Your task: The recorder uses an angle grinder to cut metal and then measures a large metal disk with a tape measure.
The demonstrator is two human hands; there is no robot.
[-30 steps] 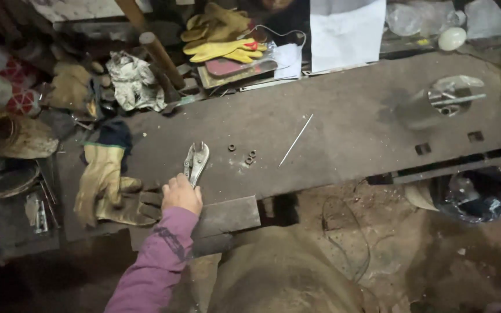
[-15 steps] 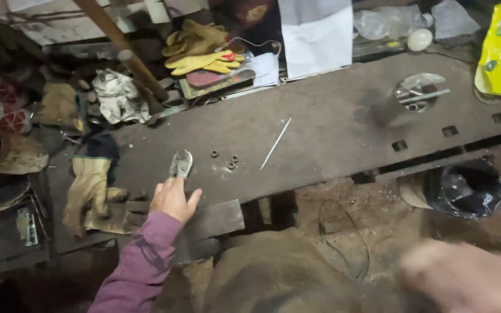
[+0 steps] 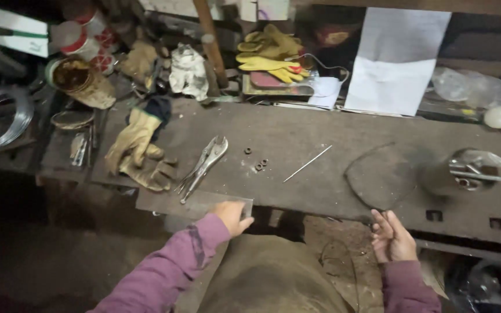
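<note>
Head view: person at a dark metal counter (image 3: 343, 130).
Left hand (image 3: 231, 216): grip closed on the near edge of a flat metal plate (image 3: 195, 203).
Right hand (image 3: 392, 237): fingers apart, holding nothing, just off the counter's near edge.
Locking pliers (image 3: 205, 164): lying on the counter, just far of the plate.
Leather gloves (image 3: 137, 150): left of the pliers.

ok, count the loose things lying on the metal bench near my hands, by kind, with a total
Locking pliers: 1
Small nuts: 3
Thin metal rod: 1
Tan work gloves: 2
Total: 7
</note>
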